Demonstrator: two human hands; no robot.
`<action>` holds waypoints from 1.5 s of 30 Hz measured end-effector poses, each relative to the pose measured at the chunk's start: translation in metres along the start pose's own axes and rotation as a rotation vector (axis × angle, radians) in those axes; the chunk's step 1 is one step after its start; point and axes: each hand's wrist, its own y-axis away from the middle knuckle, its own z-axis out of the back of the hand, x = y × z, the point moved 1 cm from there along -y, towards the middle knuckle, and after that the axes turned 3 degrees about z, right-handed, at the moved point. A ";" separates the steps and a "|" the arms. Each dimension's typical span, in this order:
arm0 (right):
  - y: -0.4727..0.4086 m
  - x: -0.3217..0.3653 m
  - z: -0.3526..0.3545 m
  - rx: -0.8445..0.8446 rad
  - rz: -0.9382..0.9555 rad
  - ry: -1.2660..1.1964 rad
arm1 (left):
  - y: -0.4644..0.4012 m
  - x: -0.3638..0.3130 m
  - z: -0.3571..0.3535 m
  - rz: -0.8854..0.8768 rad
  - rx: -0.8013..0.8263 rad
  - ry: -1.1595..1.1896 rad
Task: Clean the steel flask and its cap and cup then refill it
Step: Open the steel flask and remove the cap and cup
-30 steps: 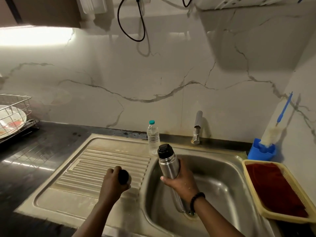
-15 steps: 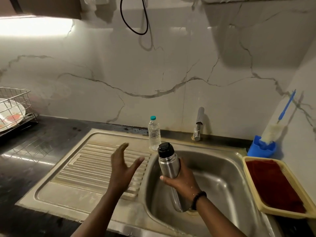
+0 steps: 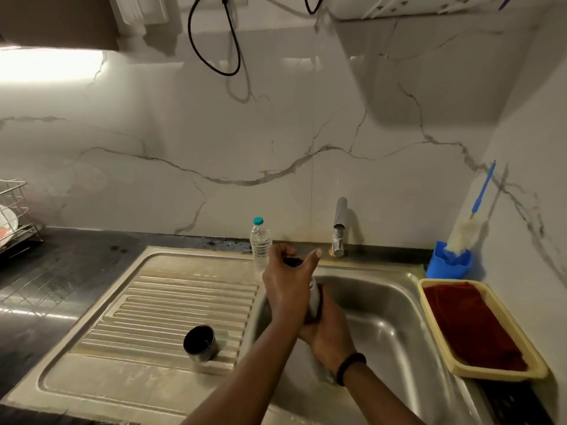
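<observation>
The steel flask (image 3: pixel 314 299) stands upright over the sink basin (image 3: pixel 383 326), mostly hidden by my hands. My right hand (image 3: pixel 328 335) grips its body from the right. My left hand (image 3: pixel 288 280) wraps around the black cap (image 3: pixel 293 261) on top of the flask. The steel cup (image 3: pixel 201 343), dark inside, sits mouth-up on the ribbed drainboard (image 3: pixel 171 305) left of the basin.
A small plastic water bottle (image 3: pixel 260 243) stands behind the basin, next to the tap (image 3: pixel 339 228). A blue holder (image 3: pixel 448 262) with a bottle brush (image 3: pixel 466 228) and a yellow tray (image 3: pixel 534 363) with red cloth sit at the right. A dish rack (image 3: pixel 15 216) is far left.
My left hand set the cup on the drainboard, let go, and moved right onto the flask's cap. My right hand kept holding the flask.
</observation>
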 end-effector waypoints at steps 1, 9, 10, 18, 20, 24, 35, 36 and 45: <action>0.000 0.001 0.003 -0.019 -0.004 -0.022 | 0.003 0.000 -0.004 0.002 0.034 -0.013; -0.007 0.006 0.045 0.105 0.015 0.127 | -0.028 0.004 0.017 -0.026 0.767 0.003; -0.007 0.006 0.043 0.083 0.022 0.136 | -0.028 0.006 0.015 -0.039 0.708 0.008; -0.011 -0.001 0.028 -0.026 0.078 0.198 | -0.014 0.009 -0.004 0.110 0.454 -0.004; -0.011 -0.003 0.030 -0.012 0.062 0.170 | -0.017 0.009 0.008 0.197 0.709 0.101; -0.008 -0.003 0.029 0.021 0.047 0.144 | -0.027 0.021 0.025 0.061 0.688 0.068; -0.005 -0.006 0.023 0.031 0.044 0.154 | -0.012 0.019 0.025 0.176 0.675 0.104; -0.004 -0.007 0.024 0.027 0.043 0.155 | -0.014 0.023 0.028 0.121 0.645 0.082; -0.012 -0.004 0.014 0.013 0.127 0.279 | 0.000 0.029 0.024 0.023 0.190 0.214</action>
